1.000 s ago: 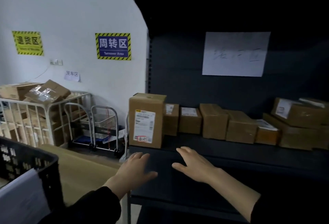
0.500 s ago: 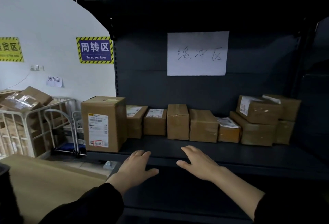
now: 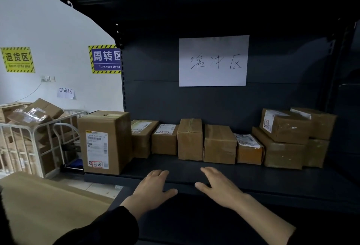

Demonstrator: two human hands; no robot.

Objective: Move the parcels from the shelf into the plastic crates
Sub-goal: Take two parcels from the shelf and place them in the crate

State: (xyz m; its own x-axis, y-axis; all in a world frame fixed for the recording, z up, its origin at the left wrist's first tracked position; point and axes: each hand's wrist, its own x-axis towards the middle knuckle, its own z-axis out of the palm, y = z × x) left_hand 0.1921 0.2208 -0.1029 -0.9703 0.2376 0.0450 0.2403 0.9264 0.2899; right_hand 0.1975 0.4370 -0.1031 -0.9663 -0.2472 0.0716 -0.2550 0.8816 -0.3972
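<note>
Parcels (image 3: 219,143) are lined up along the back of the dark metal shelf (image 3: 253,176), approx. ten cartons incl. a tall one (image 3: 105,141) at the left end and a stack at right. None is held; no crate is seen in view, so the task is judged barely begun. Left hand (image 3: 153,186) and right hand (image 3: 218,186) are spread flat, empty, at the shelf's front edge. Room: white wall w/ zone signs (image 3: 106,59), cage trolley (image 3: 29,139) of boxes at left.
</note>
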